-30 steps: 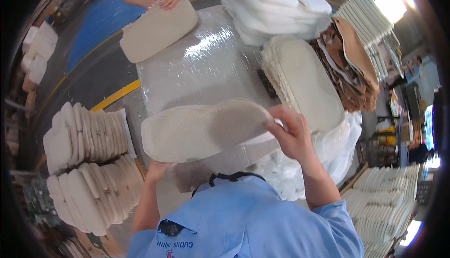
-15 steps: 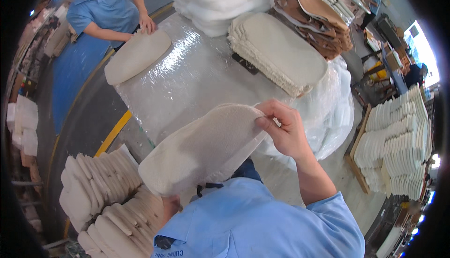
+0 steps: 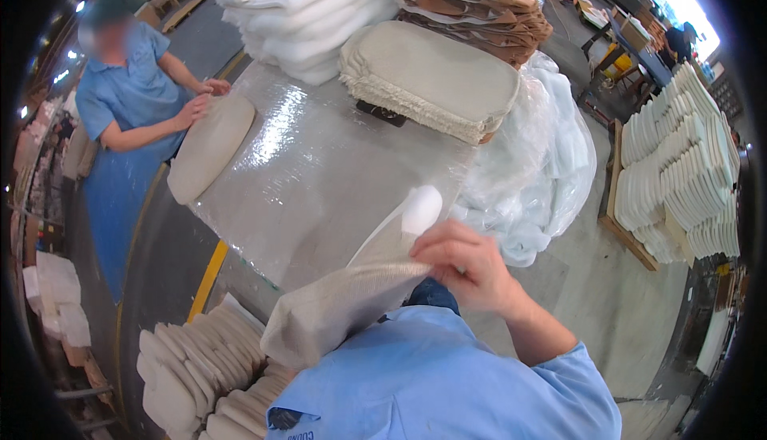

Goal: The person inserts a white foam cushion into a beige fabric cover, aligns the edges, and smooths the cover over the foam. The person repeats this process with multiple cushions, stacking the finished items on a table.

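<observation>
Stands at the near edge of the table [image 3: 327, 184], topped with shiny clear film. Has a co-worker [image 3: 128, 93] past the table's left edge. Has a plastic-wrapped bundle [image 3: 535, 176] just beside the table's right edge. Sees a white stack [image 3: 311, 29] along the table's far side, a cream stack [image 3: 435, 69] on its right part, and a brown stack [image 3: 479, 9] at its far right corner. Has pad piles [image 3: 192, 368] off the table's near left corner, and a pale pad [image 3: 214, 148] on its left edge, before the co-worker. Holds the cover [image 3: 335, 308] at the table's near edge, bent and sagging, most of its length left of and below the grip. Catches only the right end of the upper edge with the right hand [image 3: 467, 268], in a narrow, slightly blurred pinch. Has a white piece [image 3: 422, 210] just past this pinch, rounded end up, by the table's near right corner; cannot tell whether inside the cover or behind. Cannot see the left hand, so cannot tell its grip.
</observation>
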`<move>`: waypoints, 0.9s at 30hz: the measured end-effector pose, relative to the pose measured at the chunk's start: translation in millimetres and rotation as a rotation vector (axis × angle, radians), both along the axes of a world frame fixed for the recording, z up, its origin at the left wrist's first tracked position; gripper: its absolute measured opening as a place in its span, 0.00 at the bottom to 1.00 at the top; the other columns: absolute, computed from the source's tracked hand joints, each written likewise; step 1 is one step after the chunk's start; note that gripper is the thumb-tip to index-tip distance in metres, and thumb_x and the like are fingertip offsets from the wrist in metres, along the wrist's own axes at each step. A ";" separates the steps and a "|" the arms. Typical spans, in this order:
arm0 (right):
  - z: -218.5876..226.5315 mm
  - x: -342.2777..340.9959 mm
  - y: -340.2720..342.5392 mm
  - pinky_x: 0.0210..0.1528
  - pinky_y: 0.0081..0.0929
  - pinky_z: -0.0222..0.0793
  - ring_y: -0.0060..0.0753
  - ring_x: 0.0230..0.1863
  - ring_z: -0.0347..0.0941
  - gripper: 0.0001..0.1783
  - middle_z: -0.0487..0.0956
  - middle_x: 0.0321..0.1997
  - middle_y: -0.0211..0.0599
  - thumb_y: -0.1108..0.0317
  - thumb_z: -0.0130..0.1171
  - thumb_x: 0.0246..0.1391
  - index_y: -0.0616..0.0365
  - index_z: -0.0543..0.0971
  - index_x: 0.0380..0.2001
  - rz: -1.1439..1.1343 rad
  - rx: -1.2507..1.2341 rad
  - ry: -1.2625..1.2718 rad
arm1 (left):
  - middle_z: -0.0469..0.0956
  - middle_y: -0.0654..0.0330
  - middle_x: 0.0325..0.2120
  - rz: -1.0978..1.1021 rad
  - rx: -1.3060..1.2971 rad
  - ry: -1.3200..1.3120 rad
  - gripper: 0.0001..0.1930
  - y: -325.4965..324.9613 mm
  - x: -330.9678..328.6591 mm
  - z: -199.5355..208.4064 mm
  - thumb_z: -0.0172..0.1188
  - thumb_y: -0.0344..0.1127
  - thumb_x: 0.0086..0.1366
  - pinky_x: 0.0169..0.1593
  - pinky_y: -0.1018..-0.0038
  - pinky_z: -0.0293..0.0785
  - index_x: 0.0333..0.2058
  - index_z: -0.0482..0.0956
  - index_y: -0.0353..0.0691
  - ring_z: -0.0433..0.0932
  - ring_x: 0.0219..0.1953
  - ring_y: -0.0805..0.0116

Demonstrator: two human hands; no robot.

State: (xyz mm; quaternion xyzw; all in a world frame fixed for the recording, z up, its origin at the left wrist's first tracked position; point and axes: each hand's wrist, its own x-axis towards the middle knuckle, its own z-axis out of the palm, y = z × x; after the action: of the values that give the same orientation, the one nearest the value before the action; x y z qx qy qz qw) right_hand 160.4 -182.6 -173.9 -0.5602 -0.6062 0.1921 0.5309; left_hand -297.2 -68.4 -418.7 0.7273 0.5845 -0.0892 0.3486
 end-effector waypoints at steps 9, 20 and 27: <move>-16.5 -30.8 -35.2 0.52 0.37 0.78 0.46 0.53 0.78 0.22 0.81 0.51 0.38 0.86 0.65 0.41 0.55 0.85 0.42 -0.072 0.182 -0.017 | 0.85 0.57 0.48 -0.081 0.120 -0.634 0.13 137.1 75.7 192.0 0.55 0.27 0.77 0.59 0.73 0.76 0.56 0.80 0.32 0.82 0.51 0.69; -46.9 -25.0 -44.6 0.56 0.37 0.77 0.43 0.55 0.78 0.25 0.78 0.57 0.42 0.83 0.67 0.51 0.54 0.82 0.53 -0.290 0.069 0.241 | 0.71 0.50 0.64 -0.590 -0.578 -0.528 0.34 104.6 278.6 174.9 0.59 0.29 0.72 0.56 0.68 0.77 0.75 0.62 0.48 0.79 0.53 0.64; -162.1 -49.7 -12.6 0.66 0.32 0.70 0.30 0.65 0.70 0.37 0.73 0.63 0.35 0.75 0.70 0.60 0.57 0.64 0.69 -0.089 -0.421 1.108 | 0.77 0.53 0.57 -0.076 -0.717 -0.568 0.30 128.7 241.6 126.9 0.66 0.32 0.70 0.52 0.73 0.80 0.69 0.68 0.44 0.81 0.49 0.69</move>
State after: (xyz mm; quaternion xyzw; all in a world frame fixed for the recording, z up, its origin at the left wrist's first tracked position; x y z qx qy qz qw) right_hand 110.7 -195.1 -336.0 -0.4944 -0.1636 0.5497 0.6532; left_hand -55.6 60.3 -291.7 0.5772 0.3707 -0.0956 0.7213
